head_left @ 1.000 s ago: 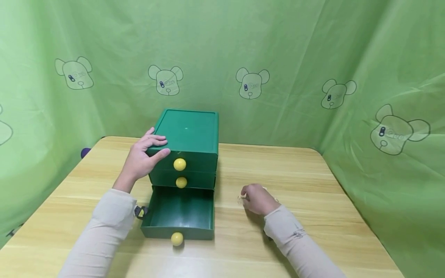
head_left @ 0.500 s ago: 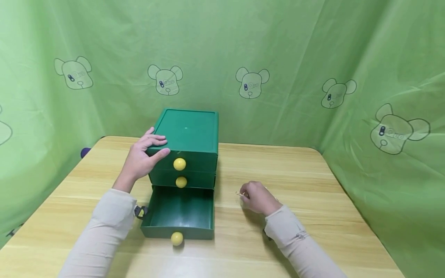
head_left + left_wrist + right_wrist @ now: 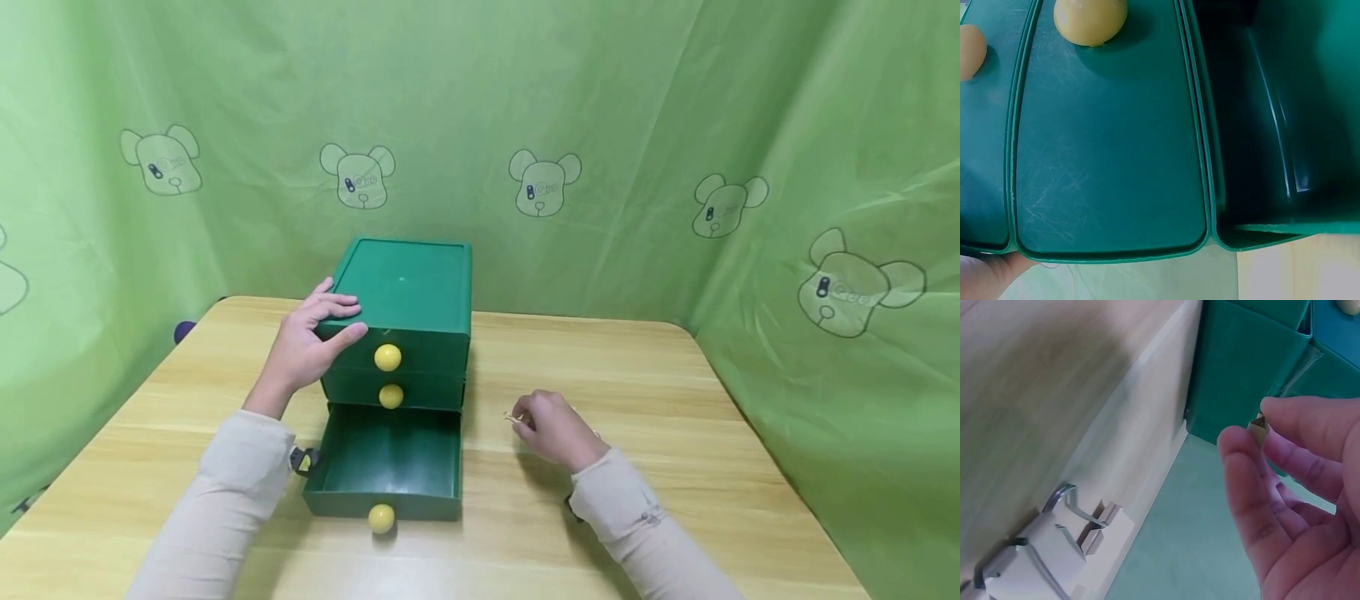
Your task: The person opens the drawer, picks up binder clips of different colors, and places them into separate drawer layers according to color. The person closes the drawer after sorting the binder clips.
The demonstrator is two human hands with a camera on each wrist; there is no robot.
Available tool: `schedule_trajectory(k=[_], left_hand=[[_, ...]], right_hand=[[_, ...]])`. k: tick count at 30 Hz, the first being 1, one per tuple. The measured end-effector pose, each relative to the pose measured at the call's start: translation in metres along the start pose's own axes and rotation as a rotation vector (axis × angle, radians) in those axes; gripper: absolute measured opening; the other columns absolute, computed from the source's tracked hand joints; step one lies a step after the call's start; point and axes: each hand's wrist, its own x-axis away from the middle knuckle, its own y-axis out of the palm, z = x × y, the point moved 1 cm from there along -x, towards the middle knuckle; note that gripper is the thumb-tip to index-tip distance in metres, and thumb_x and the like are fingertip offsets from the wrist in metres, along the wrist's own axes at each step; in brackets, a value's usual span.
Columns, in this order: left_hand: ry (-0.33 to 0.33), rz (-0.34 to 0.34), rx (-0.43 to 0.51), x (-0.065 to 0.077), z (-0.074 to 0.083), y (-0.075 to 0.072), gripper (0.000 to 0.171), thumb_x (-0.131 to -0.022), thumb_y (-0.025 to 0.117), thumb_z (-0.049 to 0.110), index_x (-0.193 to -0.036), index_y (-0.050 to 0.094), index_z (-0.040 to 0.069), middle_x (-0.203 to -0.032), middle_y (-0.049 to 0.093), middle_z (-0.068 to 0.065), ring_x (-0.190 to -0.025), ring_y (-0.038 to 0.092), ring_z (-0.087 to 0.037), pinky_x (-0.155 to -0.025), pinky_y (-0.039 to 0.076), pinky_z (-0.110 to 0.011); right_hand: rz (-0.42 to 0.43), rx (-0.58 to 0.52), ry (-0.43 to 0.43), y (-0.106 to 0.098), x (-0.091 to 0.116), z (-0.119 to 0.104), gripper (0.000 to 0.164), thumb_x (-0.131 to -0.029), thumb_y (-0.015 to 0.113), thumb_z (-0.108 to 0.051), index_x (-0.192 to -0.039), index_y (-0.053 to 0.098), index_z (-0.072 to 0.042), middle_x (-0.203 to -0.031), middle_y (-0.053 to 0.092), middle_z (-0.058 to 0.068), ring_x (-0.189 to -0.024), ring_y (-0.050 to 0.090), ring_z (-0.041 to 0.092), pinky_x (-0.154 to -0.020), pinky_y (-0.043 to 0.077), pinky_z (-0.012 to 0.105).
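A green drawer cabinet (image 3: 405,287) with yellow ball knobs stands on the table; its bottom drawer (image 3: 390,462) is pulled out and its inside is bare. My left hand (image 3: 307,342) rests on the cabinet's upper left front corner, fingers spread on the top and side. To the right of the drawer, my right hand (image 3: 555,429) pinches a small gold binder clip (image 3: 1259,429) between thumb and fingertips, just above the table. The clip's wire handles poke out leftward in the head view. Most of its body is hidden by the fingers.
More binder clips (image 3: 1041,556) lie on the table near the right hand, seen in the right wrist view and mostly hidden in the head view. The wooden table (image 3: 660,367) is bordered by a green curtain (image 3: 600,100) behind and at the sides.
My right hand has risen slightly and shifted a little left with the binder clip pinched in it. The left hand and the drawer stay where they were.
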Motion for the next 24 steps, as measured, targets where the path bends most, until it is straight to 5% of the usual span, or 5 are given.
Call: schedule_trajectory(k=[24], left_hand=[[-0.001,0.007,0.003,0.0,0.0,0.001,0.033,-0.088,0.073,0.018,-0.113,0.068,-0.003,-0.127,0.06,-0.016,-0.144,0.023,-0.023,-0.113,0.016,-0.059]], right_hand=[[0.041,-0.009,-0.112,-0.004,0.004,-0.021,0.006,-0.084,0.072,-0.001,-0.088,0.068,-0.001,-0.075,0.06,0.002,-0.066,0.057,0.011,-0.058,0.049,0.02]])
